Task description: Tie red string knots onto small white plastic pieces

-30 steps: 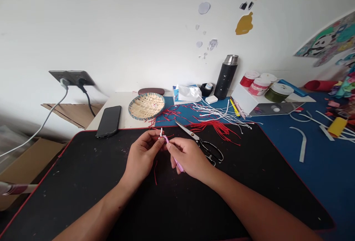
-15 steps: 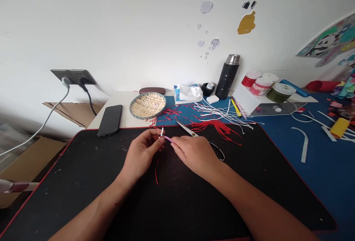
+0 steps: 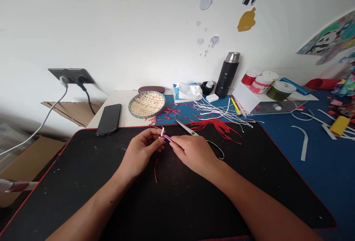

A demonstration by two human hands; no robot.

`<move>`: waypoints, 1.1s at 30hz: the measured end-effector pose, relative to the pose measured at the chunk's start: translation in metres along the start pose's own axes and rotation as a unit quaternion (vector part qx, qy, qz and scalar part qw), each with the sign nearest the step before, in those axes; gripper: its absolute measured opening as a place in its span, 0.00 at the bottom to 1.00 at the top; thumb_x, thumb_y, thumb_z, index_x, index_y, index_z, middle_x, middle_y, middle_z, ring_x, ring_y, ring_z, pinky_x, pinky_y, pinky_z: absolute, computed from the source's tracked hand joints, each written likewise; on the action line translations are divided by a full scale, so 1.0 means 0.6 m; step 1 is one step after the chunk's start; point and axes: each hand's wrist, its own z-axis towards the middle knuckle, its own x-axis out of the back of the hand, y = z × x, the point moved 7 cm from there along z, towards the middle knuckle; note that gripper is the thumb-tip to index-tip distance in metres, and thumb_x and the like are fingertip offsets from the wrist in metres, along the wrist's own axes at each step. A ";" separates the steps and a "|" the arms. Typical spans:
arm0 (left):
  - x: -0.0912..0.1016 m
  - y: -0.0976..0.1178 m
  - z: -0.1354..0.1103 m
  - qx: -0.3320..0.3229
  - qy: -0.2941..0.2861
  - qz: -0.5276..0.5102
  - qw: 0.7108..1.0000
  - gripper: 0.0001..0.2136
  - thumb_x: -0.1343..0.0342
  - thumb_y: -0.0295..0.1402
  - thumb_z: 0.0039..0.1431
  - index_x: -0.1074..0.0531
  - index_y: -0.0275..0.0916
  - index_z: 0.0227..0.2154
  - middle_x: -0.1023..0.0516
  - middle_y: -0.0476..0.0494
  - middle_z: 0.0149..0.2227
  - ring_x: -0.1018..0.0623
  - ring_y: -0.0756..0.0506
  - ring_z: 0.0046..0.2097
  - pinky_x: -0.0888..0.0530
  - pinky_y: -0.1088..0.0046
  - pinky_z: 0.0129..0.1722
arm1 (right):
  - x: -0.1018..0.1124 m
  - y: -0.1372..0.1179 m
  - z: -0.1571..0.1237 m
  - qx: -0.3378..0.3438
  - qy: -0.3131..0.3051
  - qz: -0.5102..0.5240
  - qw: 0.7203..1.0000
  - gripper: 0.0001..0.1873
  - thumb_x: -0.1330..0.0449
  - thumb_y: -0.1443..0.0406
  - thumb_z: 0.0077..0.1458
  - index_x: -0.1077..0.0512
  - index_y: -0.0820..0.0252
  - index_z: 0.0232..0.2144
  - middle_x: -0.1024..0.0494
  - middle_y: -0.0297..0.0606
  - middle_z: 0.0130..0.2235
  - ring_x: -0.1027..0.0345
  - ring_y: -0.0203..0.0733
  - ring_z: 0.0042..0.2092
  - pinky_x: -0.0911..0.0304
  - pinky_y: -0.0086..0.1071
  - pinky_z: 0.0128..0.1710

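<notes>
My left hand [image 3: 142,151] is closed in a pinch on a small white and red piece [image 3: 162,132] held just above the black mat [image 3: 83,181]. My right hand [image 3: 192,152] is closed on a thin pink tool [image 3: 167,137] whose tip meets that piece. A loose red strip [image 3: 155,171] lies on the mat below my hands. Scissors [image 3: 202,140] lie partly hidden behind my right hand. Red strips [image 3: 219,128] and white strips [image 3: 222,113] are piled beyond them.
A woven basket [image 3: 146,104] and a black phone [image 3: 109,119] sit at the back left. A tissue pack [image 3: 186,92], a black flask [image 3: 227,75] and lidded jars [image 3: 262,84] stand along the wall. Paper scraps [image 3: 302,143] litter the blue surface on the right.
My right hand turned over, so the pink tool now points towards the piece instead of trailing below the hand. It now covers more of the scissors. The left hand stayed put.
</notes>
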 end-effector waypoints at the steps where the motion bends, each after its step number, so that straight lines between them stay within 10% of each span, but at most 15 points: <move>1: -0.003 -0.001 -0.001 0.004 -0.009 0.001 1.000 0.17 0.28 0.42 0.53 0.20 0.38 0.42 0.18 0.45 0.37 0.23 0.47 0.33 0.25 0.70 0.36 | -0.001 0.000 0.000 -0.001 -0.001 0.001 1.000 0.16 0.48 0.60 0.74 0.20 0.56 0.46 0.14 0.38 0.41 0.21 0.43 0.39 0.45 0.33 0.33; 16: 0.017 0.001 0.002 -0.020 0.053 -0.047 0.997 0.16 0.28 0.41 0.55 0.20 0.38 0.42 0.18 0.45 0.37 0.22 0.48 0.35 0.25 0.73 0.35 | 0.005 0.006 -0.003 -0.020 0.064 0.135 0.989 0.12 0.43 0.62 0.69 0.22 0.58 0.36 0.20 0.35 0.29 0.33 0.37 0.28 0.50 0.33 0.30; 33: -0.010 0.013 -0.014 -0.086 0.007 0.089 0.992 0.13 0.32 0.37 0.58 0.27 0.41 0.43 0.21 0.47 0.37 0.21 0.45 0.39 0.26 0.67 0.42 | -0.022 0.039 0.008 -0.116 0.064 0.543 0.830 0.16 0.35 0.53 0.61 0.25 0.59 0.41 0.27 0.32 0.31 0.38 0.35 0.31 0.43 0.30 0.30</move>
